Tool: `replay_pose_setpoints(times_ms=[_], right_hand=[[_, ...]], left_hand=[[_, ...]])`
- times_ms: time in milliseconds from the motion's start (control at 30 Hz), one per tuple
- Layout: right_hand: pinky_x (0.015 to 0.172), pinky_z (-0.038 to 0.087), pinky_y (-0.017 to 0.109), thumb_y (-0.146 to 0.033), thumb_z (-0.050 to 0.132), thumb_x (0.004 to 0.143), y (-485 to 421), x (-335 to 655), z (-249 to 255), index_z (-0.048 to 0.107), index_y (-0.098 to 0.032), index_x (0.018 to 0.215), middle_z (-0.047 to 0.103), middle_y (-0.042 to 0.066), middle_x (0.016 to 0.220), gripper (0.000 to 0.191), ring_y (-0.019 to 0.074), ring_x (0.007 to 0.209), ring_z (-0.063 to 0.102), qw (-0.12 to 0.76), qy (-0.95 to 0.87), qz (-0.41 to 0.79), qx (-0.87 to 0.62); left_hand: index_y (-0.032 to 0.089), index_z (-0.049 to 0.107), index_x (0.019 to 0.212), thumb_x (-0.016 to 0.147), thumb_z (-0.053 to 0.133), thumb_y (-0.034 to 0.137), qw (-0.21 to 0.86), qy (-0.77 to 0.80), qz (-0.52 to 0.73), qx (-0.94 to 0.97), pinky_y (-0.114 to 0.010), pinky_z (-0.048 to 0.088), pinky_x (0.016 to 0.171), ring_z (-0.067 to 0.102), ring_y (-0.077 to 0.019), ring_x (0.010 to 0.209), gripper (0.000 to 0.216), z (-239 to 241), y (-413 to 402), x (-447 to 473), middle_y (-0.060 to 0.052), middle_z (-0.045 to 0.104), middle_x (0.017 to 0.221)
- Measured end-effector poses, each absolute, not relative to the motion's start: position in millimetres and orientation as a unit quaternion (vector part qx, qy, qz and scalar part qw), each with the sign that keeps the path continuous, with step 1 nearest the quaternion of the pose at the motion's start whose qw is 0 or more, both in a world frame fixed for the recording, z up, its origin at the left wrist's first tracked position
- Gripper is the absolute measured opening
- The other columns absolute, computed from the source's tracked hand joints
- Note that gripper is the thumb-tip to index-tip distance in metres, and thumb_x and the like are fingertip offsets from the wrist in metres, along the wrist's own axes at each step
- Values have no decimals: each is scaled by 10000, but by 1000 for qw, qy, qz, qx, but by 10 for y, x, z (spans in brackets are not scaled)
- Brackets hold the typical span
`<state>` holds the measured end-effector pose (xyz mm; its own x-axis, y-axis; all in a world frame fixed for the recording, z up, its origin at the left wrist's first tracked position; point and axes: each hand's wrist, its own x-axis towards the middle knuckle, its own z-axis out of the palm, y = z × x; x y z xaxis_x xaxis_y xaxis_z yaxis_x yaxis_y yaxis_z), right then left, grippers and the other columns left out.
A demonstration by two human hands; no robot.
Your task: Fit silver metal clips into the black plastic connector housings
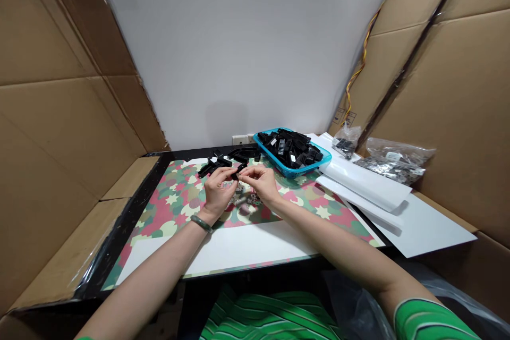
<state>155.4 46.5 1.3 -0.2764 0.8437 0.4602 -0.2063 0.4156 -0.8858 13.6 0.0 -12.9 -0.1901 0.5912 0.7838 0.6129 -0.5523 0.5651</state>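
Held part: a small black plastic connector housing (pixel 238 171), raised above the mat and pinched from both sides; its finer detail is too small to make out.
Hands: close together, fingertips meeting on that housing.
Left hand: the left hand (pixel 217 193) grips the housing's near end between thumb and fingers, with a green jade bangle (pixel 201 223) on the wrist.
Right hand: the right hand (pixel 259 182) closes on the housing from the other side, fingers curled inward.
Below the hands: a scatter of small metal pieces (pixel 244 200) lies on the mat, just under the fingers.
Beside the hands: a loose heap of black connector housings (pixel 225 162) sits just past the left hand, near the mat's far edge.
Basket: a teal plastic basket (pixel 292 166), heaped with more black housings, stands at the far edge of the mat, tilted slightly.
Work surface: a pink-and-green camouflage star-print mat (pixel 179 207) lies on a white sheet (pixel 247 247).
Right side: white sheets (pixel 364 183) lie beside the mat, with two clear plastic bags (pixel 394 161) of small dark and metal parts beyond them.
Surroundings: cardboard panels (pixel 59 117) line the left, a white wall (pixel 223 48) stands behind, and yellow wires (pixel 360 70) run down the right-hand cardboard.
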Motion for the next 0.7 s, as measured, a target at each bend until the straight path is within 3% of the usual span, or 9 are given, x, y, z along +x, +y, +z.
replay_pose_setpoints(times_ms=[233, 533, 700], right_hand=[[671, 497, 314, -288, 761, 685, 514, 1577, 20, 700, -189, 633, 704, 49, 696, 127, 191, 686, 634, 524, -673, 463, -240], [740, 508, 330, -313, 765, 715, 524, 1579, -9, 702, -190, 663, 709, 60, 778, 148, 208, 776, 658, 510, -691, 473, -197], [698, 479, 313, -329, 756, 745, 547, 1599, -35, 712, -184, 695, 703, 61, 772, 161, 194, 742, 631, 495, -718, 449, -196]], left_hand=[[213, 752, 975, 792, 651, 166, 11, -475, -600, -644, -339, 589, 741, 681, -207, 864, 214, -88, -24, 141, -79, 717, 967], [204, 750, 955, 786, 640, 144, 64, -471, -584, -658, -354, 577, 765, 684, -209, 849, 211, -125, -8, 125, -75, 720, 935], [215, 760, 937, 782, 661, 142, 88, -457, -572, -675, -383, 564, 801, 683, -229, 875, 198, -146, -3, 89, -76, 733, 917]])
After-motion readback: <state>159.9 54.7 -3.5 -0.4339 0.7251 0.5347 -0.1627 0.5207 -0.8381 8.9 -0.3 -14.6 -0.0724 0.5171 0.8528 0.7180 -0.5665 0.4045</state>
